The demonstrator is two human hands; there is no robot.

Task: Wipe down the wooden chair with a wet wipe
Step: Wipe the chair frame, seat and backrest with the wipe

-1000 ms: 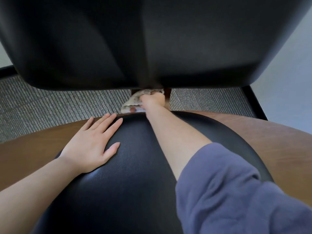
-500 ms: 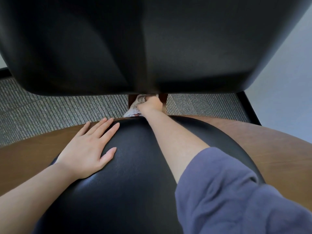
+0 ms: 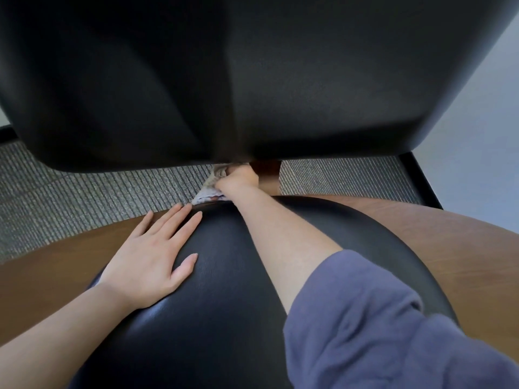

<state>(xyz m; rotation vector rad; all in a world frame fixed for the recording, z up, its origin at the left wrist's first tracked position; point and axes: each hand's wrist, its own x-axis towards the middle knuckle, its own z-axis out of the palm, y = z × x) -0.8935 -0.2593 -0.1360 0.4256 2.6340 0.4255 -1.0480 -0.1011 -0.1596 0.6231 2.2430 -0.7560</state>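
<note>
At 5 o'clock is a blue-grey sleeve [image 3: 379,332]. The left hand [image 3: 151,256] lies flat, fingers [image 3: 174,223] straight, at 9 o'clock on the black seat cushion [image 3: 224,318], framed by a wooden seat [image 3: 449,248]. At 12 o'clock the right hand [image 3: 238,179] clutches the wet wipe [image 3: 209,190] beside the wooden back post [image 3: 268,168], under the backrest [image 3: 252,80]. Beyond are grey ribbed carpet [image 3: 98,197] and, at 2 o'clock, a pale wall [image 3: 477,136].

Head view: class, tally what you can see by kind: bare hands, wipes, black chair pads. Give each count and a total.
Bare hands: 2, left hand and right hand
Wipes: 1, crumpled white wet wipe
Black padded chair parts: 2, seat pad and backrest pad
Total: 5
</note>
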